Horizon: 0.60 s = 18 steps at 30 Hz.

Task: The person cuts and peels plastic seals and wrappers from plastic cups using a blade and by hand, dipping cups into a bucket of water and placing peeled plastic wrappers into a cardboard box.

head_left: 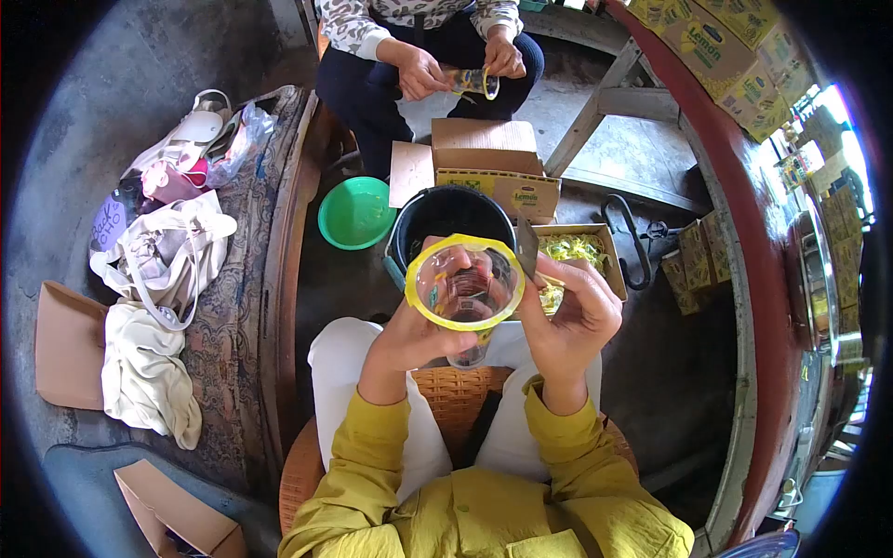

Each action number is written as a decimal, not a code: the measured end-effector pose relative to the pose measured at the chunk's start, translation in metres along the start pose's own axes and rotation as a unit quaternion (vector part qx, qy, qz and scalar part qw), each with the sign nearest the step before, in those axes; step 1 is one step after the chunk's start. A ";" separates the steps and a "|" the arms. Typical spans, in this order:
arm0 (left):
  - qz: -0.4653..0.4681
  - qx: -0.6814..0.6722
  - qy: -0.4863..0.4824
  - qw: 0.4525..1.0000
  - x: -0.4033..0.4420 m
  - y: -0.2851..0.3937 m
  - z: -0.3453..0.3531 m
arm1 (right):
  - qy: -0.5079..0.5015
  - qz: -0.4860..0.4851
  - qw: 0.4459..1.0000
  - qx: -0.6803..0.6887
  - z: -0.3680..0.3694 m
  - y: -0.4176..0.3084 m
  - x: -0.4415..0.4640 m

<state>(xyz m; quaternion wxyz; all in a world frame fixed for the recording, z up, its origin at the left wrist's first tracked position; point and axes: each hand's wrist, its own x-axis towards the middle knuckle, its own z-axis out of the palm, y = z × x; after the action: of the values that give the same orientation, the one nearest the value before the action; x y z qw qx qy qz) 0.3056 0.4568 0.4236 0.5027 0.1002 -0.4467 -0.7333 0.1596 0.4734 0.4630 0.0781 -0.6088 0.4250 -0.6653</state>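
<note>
A clear plastic cup (pixel 470 286) with a yellow band round its rim is tilted so that its mouth faces the camera. My left hand (pixel 409 330) is wrapped round the cup's side. In my right hand (pixel 575 316), thumb and fingers pinch a dark flat blade (pixel 527 247) beside the rim's right edge. Just beyond the cup stands a dark bucket (pixel 453 206). An open carton (pixel 609 265) holding yellow strips lies partly behind my right hand.
A person (pixel 423 60) sits opposite, holding a clear, yellow-rimmed piece. A green basin (pixel 356 213) and an open cardboard box (pixel 498 186) stand near the bucket. Bags (pixel 177 251) lie on the left bench; a red-edged table (pixel 735 205) runs along the right.
</note>
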 end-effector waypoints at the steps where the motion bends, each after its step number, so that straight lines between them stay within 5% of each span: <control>1: -0.006 -0.031 -0.004 1.000 0.002 0.000 0.000 | 0.003 0.007 1.000 0.002 0.000 0.000 -0.001; 18: 0.088 0.143 0.090 0.982 0.002 -0.006 -0.003 | 0.043 -0.048 0.997 -0.050 0.010 -0.016 -0.009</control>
<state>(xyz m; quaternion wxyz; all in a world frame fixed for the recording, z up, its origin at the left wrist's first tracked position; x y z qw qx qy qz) 0.3028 0.4539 0.4181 0.5839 0.1964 -0.5071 -0.6028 0.1768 0.4838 0.4659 -0.0026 -0.6024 0.4309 -0.6719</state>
